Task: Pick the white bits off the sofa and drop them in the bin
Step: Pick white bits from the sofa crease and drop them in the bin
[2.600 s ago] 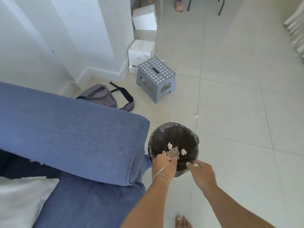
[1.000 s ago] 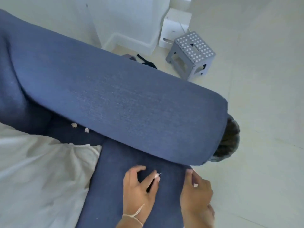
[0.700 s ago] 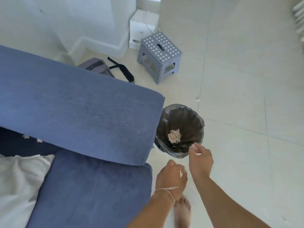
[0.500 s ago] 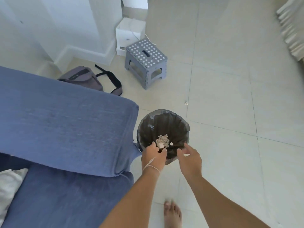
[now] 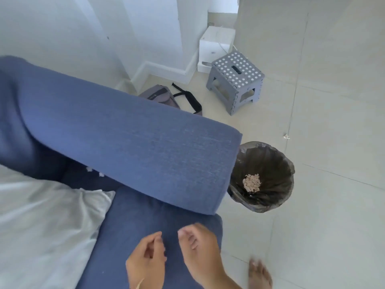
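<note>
Blue sofa [image 5: 129,138], bin [image 5: 263,177] set by its arm for short drops.
Left hand [image 5: 146,261] and right hand [image 5: 201,252] are held loosely curled, empty; white bits [image 5: 94,171] lie beyond them, left.

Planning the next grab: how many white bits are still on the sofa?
2. One white bit and a second bit lie in the dark gap at the foot of the sofa armrest, just above the white cushion. The armrest or cushion may hide more.
</note>
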`<state>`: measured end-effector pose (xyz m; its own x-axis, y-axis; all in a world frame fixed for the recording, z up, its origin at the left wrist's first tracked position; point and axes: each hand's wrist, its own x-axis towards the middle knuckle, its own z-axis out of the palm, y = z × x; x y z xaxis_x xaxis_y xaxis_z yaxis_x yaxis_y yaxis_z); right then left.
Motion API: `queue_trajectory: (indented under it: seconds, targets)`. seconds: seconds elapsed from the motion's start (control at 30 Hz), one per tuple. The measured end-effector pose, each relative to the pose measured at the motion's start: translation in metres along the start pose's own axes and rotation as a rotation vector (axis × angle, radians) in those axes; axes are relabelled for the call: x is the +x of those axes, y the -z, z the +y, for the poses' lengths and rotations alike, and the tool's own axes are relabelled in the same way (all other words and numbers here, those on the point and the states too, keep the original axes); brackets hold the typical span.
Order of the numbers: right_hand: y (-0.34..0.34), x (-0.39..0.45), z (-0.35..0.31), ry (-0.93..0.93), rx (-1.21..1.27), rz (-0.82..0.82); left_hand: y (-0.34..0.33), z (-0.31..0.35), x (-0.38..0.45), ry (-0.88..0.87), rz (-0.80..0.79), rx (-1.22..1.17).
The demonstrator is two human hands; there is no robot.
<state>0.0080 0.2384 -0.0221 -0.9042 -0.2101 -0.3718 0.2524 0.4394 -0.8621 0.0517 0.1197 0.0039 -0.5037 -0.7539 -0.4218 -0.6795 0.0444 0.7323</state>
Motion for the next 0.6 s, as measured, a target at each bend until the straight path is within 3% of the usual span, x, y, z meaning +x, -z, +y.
queue_trajectory:
  seconds: [0.1,0.2,0.3,0.4,0.5,0.6]
  targets:
    - [-0.073,0.007,-0.044,0.117,-0.043,-0.152,0.051,0.0,0.053,-0.028,0.039,0.03]
    - [-0.142,0.029,-0.071,0.097,-0.093,-0.203,0.079,0.007,0.116,-0.126,0.061,0.036]
    - [-0.204,0.06,-0.094,-0.026,0.0,-0.103,0.098,0.008,0.178,-0.153,0.102,0.17]
    - [-0.248,0.094,-0.102,-0.114,0.004,0.043,0.111,0.014,0.225,-0.221,-0.007,0.315]
    - [-0.278,0.13,-0.103,-0.185,-0.056,0.142,0.12,0.034,0.274,-0.129,0.033,0.247]
    - [-0.301,0.16,-0.112,-0.393,-0.208,0.194,0.121,0.025,0.325,0.009,0.082,0.255]
